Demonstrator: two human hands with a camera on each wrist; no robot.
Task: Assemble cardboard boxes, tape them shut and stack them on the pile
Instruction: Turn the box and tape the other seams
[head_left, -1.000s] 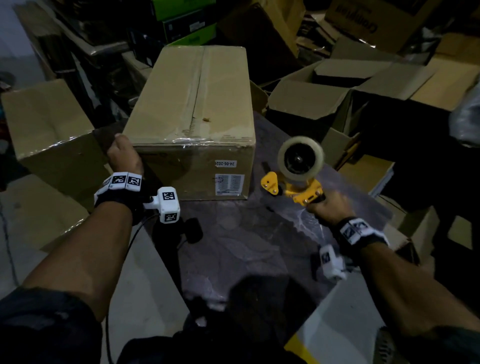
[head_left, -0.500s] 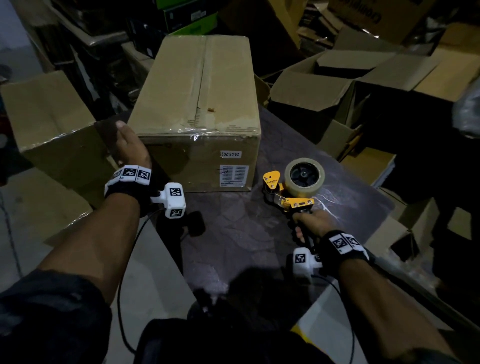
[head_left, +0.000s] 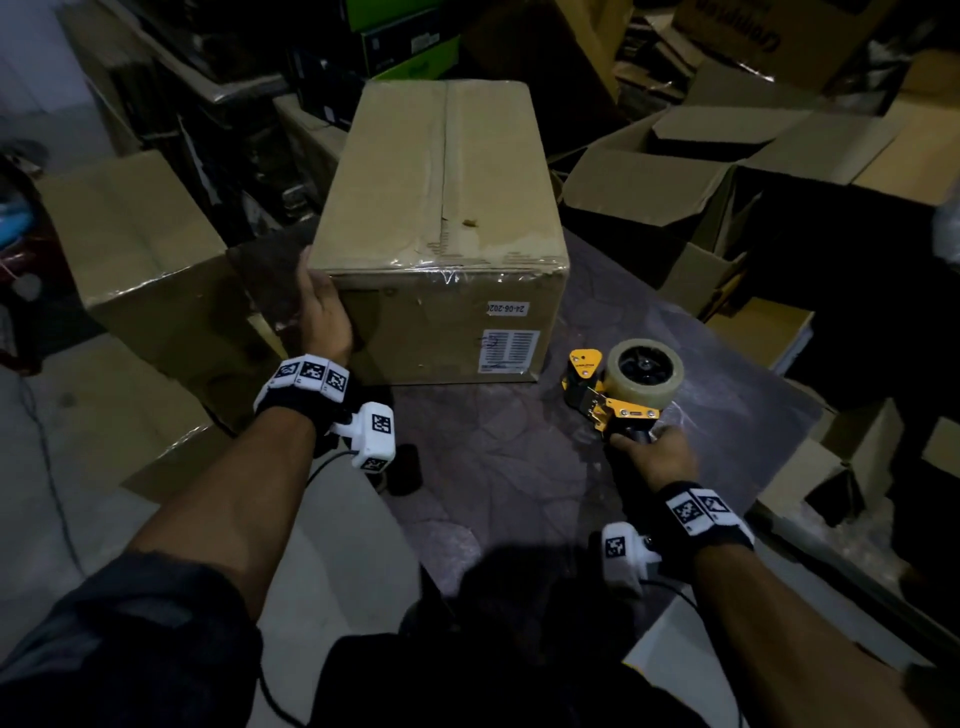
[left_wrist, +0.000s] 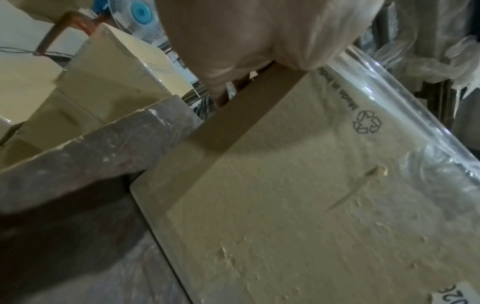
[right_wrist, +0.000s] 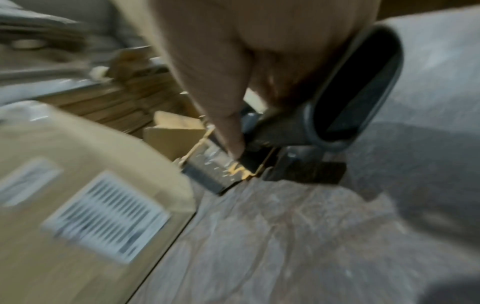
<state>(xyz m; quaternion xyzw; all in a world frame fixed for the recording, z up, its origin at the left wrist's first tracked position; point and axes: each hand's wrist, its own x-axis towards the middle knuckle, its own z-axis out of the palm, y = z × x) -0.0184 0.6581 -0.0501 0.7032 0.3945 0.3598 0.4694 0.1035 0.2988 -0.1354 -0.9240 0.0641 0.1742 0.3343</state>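
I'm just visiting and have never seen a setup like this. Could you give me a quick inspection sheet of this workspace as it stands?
Surface: dark table under wrinkled clear plastic.
Job's things: closed cardboard box on the table, clear tape along its top seam and front edge; yellow tape dispenser resting on the table to the box's right.
Clutter: nothing seen on the table beyond these.
Grippers: left hand holds the box's near left corner; right hand grips the dispenser's handle.
Cables: thin black cable from the left wrist camera.
Surroundings: open empty boxes right, another carton left, blue fan behind.
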